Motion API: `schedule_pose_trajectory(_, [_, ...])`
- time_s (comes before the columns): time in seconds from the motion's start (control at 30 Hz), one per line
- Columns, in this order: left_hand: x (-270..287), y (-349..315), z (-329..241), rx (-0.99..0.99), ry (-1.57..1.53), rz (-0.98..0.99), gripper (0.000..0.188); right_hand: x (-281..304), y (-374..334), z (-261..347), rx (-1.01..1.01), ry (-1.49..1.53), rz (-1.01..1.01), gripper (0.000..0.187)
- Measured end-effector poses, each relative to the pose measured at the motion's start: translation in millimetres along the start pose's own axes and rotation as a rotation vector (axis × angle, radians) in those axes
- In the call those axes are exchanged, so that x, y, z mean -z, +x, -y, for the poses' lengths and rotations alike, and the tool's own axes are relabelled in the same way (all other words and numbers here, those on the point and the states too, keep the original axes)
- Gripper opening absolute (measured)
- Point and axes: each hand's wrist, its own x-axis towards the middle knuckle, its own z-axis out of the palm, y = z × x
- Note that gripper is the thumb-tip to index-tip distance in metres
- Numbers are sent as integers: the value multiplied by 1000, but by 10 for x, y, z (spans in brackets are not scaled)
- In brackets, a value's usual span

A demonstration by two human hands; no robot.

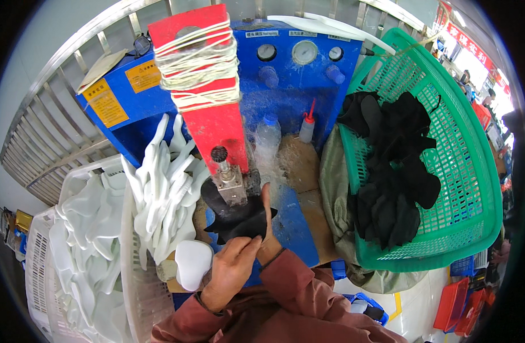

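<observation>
A curved black fabric piece lies under the metal head of a red-armed machine. Its front edge is pinched in the closed fingers of my left hand. My right hand grips the same piece from its right side, one finger stretched up along it; the other fingers are mostly hidden. Beside my left wrist rests a smooth white moulded piece. A pile of long white moulded pieces rises to the left of the machine head.
White pieces fill a white crate at left. A green basket at right holds black fabric pieces. Pale cord wraps the red arm. Behind stand a clear bottle, a red-tipped bottle and a blue gauge panel.
</observation>
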Motion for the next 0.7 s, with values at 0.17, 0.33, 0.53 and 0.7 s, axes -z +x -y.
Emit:
schedule_pose_trajectory(0.17, [129, -188, -167, 107, -82, 68, 26, 66, -219, -123, -65, -78, -44, 84])
schedule_pose_trajectory(0.33, [194, -281, -335, 49, -120, 109, 28, 91, -481, -142, -84, -75, -52, 82])
schedule_pose_trajectory(0.53, [176, -299, -424, -27, -160, 116, 31, 99, -715, -81, -83, -121, -72, 80])
schedule_pose_trajectory(0.7, [132, -272, -422, -75, -110, 152, 39, 102, -781, 65, 2, -140, -65, 82])
